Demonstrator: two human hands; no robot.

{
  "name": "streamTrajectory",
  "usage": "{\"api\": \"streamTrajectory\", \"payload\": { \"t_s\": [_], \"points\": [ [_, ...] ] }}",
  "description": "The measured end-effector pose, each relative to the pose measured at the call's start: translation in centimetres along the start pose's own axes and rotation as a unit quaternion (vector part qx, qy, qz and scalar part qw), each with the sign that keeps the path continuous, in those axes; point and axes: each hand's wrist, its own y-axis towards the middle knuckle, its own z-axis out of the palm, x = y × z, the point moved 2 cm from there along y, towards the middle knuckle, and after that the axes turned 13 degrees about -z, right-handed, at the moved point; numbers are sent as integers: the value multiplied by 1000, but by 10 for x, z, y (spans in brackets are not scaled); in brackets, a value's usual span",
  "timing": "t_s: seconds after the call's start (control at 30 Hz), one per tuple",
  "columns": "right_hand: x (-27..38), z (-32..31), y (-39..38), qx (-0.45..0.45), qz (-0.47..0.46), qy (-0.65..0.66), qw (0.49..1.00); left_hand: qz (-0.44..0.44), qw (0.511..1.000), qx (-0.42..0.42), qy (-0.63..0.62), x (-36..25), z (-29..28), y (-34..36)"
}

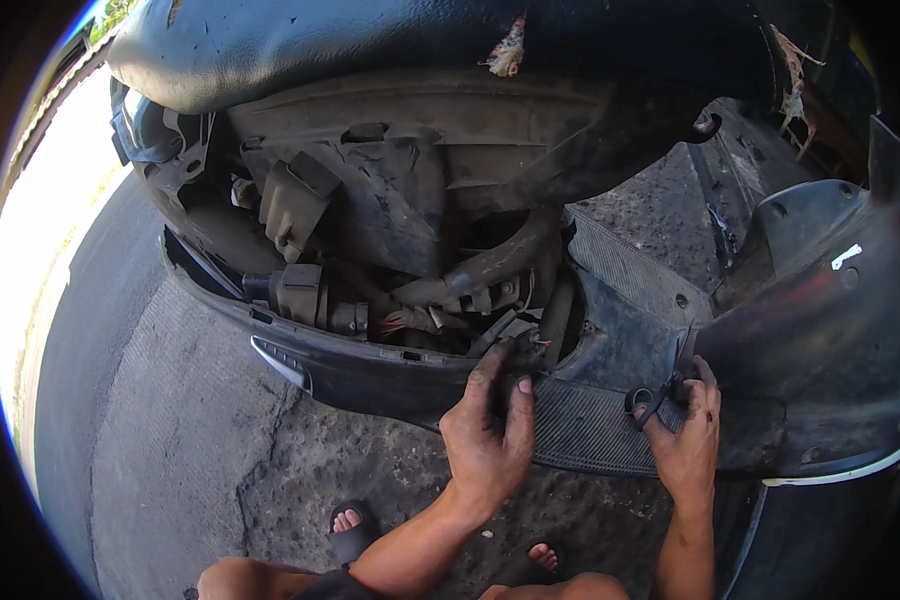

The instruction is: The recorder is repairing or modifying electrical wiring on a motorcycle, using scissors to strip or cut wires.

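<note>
A dark scooter with its side opened stands before me, and its wires (pixel 402 320) and hoses show under the seat. My left hand (pixel 488 440) reaches to the front edge of this opening, its blackened fingers curled beside a grey connector (pixel 515 328) and thin wire ends. What lies between those fingertips is too dark and small to make out. In my right hand (pixel 688 440) is a pair of scissors (pixel 652 408) with black handles; the thumb is at one loop and the blades point up, away from me, over the ribbed footboard.
The torn black seat (pixel 370 45) overhangs the opening. A thick dark hose (pixel 500 262) runs through it. The ribbed footboard (pixel 600 425) and front leg shield (pixel 820 320) extend to the right. Rough grey pavement (pixel 185 420) and my sandalled feet (pixel 350 530) are below.
</note>
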Motion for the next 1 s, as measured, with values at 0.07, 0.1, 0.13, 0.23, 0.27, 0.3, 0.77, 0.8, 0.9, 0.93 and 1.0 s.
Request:
{"api": "streamTrajectory", "payload": {
  "t_s": [0.07, 0.1, 0.13, 0.23, 0.27, 0.3, 0.77, 0.8, 0.9, 0.93, 1.0],
  "points": [
    [18, -7, 9, -42, -41, -12, 998, -52, 998, 39, 22, -12, 3, 6],
    [31, -7, 12, 38, 10, 98, 994, -102, 990, 80, 48, -14, 6, 8],
    [42, -4, 13, 116, 63, 208, 969, -99, 990, 79, 64, -15, 6, 11],
    [54, 18, 15, 200, 32, 186, 962, -93, 992, 59, 66, -19, 10, 15],
    [55, 21, 18, 212, 15, 185, 959, -90, 992, 59, 67, -16, 12, 16],
    [56, 22, 22, 210, 15, 187, 960, -56, 996, 37, 64, -11, 14, 17],
    [54, 26, 35, 224, -27, 212, 951, -126, 989, 72, 13, -15, 12, 18],
    [53, 27, 37, 223, -26, 212, 951, -114, 991, 66, 13, -13, 12, 18],
    [50, 29, 41, 218, -69, 196, 953, -92, 994, 60, 23, -11, 12, 17],
    [50, 28, 43, 217, -82, 181, 956, -80, 995, 59, 32, -11, 11, 17],
    [50, 28, 46, 218, -98, 169, 956, -77, 995, 64, 25, -9, 9, 17]
  ]
}}
